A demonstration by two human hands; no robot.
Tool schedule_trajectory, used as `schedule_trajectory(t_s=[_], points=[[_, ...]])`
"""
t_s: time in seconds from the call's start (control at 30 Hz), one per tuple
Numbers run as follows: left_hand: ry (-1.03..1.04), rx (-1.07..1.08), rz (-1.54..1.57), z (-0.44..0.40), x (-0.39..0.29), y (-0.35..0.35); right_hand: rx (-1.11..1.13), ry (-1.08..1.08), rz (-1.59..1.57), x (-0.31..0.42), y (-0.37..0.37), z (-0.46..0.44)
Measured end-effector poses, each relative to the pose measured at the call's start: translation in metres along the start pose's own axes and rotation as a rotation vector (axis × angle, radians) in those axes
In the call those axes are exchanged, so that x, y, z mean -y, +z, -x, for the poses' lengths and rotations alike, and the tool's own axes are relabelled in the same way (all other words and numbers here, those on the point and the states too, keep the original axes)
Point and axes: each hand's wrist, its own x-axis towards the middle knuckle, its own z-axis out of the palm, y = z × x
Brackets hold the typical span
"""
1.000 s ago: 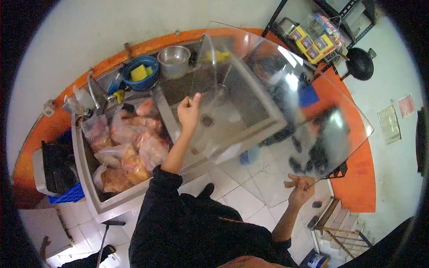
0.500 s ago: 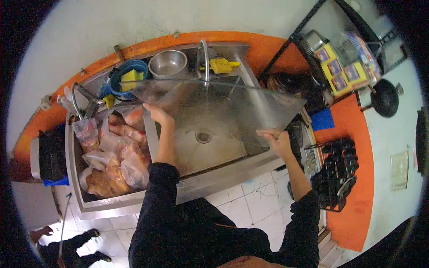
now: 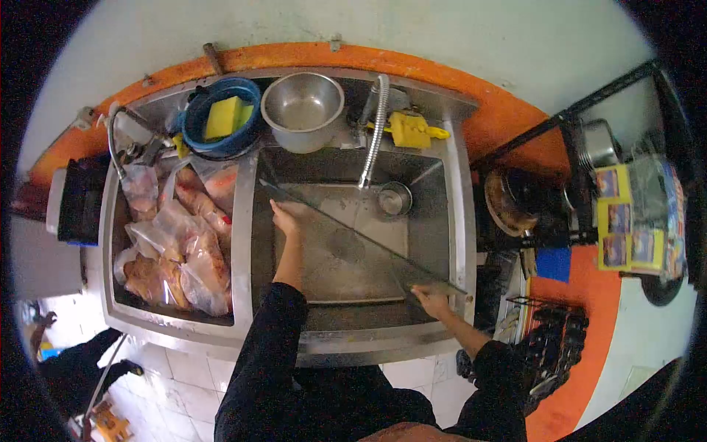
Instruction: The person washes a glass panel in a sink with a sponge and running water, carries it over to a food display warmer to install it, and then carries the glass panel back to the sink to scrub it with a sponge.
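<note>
A clear, flat pane (image 3: 368, 239), glass or plastic, slants across the right sink basin (image 3: 434, 221), its upper edge running from back left to front right. My left hand (image 3: 286, 219) grips it near its left end, over the basin. My right hand (image 3: 431, 300) closes on it near the right end, close to the basin's front right corner. The pane's lower part is hard to make out against the steel. Behind it, a small metal cup (image 3: 395, 199) rests in the basin beneath the flexible faucet (image 3: 375, 132).
Bagged raw meat (image 3: 177, 250) fills the left basin. Along the back ledge are a blue bucket (image 3: 193, 132) with yellow sponges (image 3: 224, 118), a steel pot (image 3: 303, 110) and a yellow cloth (image 3: 409, 130). A black rack (image 3: 545, 132) stands right. Another person (image 3: 81, 368) is at lower left.
Both hands have lowered the pane from above the sink into the right basin, tipping it from nearly flat to steeper. The view has shifted, and the metal cup now shows.
</note>
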Motion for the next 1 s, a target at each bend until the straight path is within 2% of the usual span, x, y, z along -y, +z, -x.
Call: schedule_trajectory(t_s=[0.03,0.07,0.1,0.13,0.17,0.2,0.23,0.27,0.33,0.37,0.4,0.47,0.5,0.53,0.57,0.6,0.63,0.67,0.73,0.77,0.8,0.83,0.87,0.9,0.97,1.0], points=[[0.005,-0.023,0.002,-0.004,0.002,-0.003,-0.016,-0.058,0.135,-0.007,0.011,0.000],[-0.128,-0.078,0.072,-0.006,0.004,-0.003,-0.035,-0.121,0.272,-0.009,0.016,-0.004],[-0.189,-0.112,0.115,-0.009,0.007,-0.005,-0.019,-0.140,0.274,0.003,0.014,-0.009],[-0.249,-0.149,0.160,-0.012,0.010,-0.006,0.036,-0.072,0.127,0.015,0.011,-0.009],[-0.092,0.008,0.289,-0.018,0.017,-0.010,0.093,-0.002,-0.018,0.034,0.004,-0.009],[0.071,0.166,0.407,-0.017,0.014,-0.015,0.177,0.048,0.027,0.049,-0.001,-0.011],[0.088,0.146,0.413,-0.017,0.010,-0.020,0.194,0.029,0.027,0.042,0.007,-0.013],[0.004,0.186,0.397,-0.003,-0.008,-0.017,0.227,0.050,0.126,0.031,0.016,-0.016],[0.026,0.225,0.351,0.010,-0.025,-0.011,0.288,0.020,0.236,0.019,0.022,-0.013],[0.135,0.207,0.311,0.011,-0.030,-0.010,0.318,0.005,0.258,0.013,0.023,-0.012],[0.355,0.244,0.256,0.001,-0.022,-0.011,0.365,-0.030,0.286,0.010,0.023,-0.013],[0.611,0.168,-0.505,0.038,-0.054,-0.012,0.489,-0.144,0.356,0.011,0.030,-0.025],[0.671,0.175,-0.521,0.072,-0.069,-0.013,0.515,-0.178,0.171,0.006,0.032,-0.028],[0.611,0.166,-0.567,0.107,-0.092,-0.015,0.587,-0.262,0.150,0.013,0.024,-0.034],[0.714,0.206,-0.613,0.109,-0.081,-0.010,0.660,-0.344,0.124,0.023,0.017,-0.042],[0.634,0.204,-0.672,0.121,-0.082,-0.005,0.736,-0.489,0.254,0.038,0.005,-0.051],[0.484,0.262,-0.789,0.134,-0.097,-0.004,0.832,0.027,-0.167,0.021,0.005,-0.075],[0.442,0.244,-0.769,0.150,-0.111,-0.009,0.854,0.570,-0.575,0.004,0.006,-0.103],[0.422,0.222,-0.805,0.149,-0.111,-0.004,0.595,-0.241,0.138,0.088,-0.032,-0.131],[0.372,0.217,-0.852,0.154,-0.112,-0.002,0.457,-0.091,-0.411,0.093,-0.042,-0.163],[0.373,0.209,-0.843,0.156,-0.112,-0.004,0.326,-0.211,-0.534,0.161,-0.061,-0.150],[0.592,0.141,-1.001,0.160,-0.114,-0.006,0.299,-0.158,-0.772,0.186,-0.070,-0.167],[0.813,0.067,-1.157,0.161,-0.117,-0.008,0.154,-0.076,-0.941,0.219,-0.072,-0.167],[0.817,0.057,-1.151,0.158,-0.120,-0.008,0.064,-0.080,-1.029,0.223,-0.068,-0.184],[1.074,0.486,-1.545,0.152,-0.131,-0.010,0.116,-0.022,-1.282,0.236,-0.055,-0.208],[1.071,0.682,-1.696,0.153,-0.144,-0.013,0.126,-0.029,-1.280,0.240,-0.046,-0.211]])
